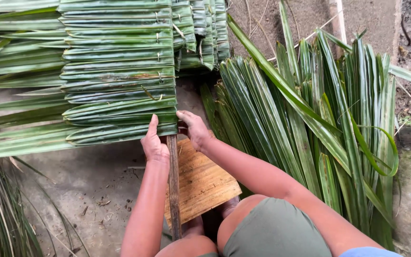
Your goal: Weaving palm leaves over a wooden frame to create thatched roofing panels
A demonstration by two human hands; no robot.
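A bare grey concrete floor (pixel 91 176), littered with dry bits and stray strands, carries everything here. Across its upper left lies a panel of folded green palm leaves (pixel 120 71), each leaf doubled over a dark wooden stick (pixel 173 190) and pinned with thin slivers, so the folds stack in even bands. A second stitched panel (pixel 205 33) shows behind it at the top edge. The stick runs from the panel's near edge down toward the person's knees. The left hand (pixel 154 143) rests on the lowest fold just left of the stick, thumb raised along the leaf edge; its grip presses the leaf rather than closing round it. The right hand (pixel 193 128) pinches the same fold's end just right of the stick. Beneath the hands lies a flat tan wooden board (pixel 205 183). To the right leans a loose bundle of long green leaves (pixel 319 133), well apart from the hands. Open floor remains at lower left.
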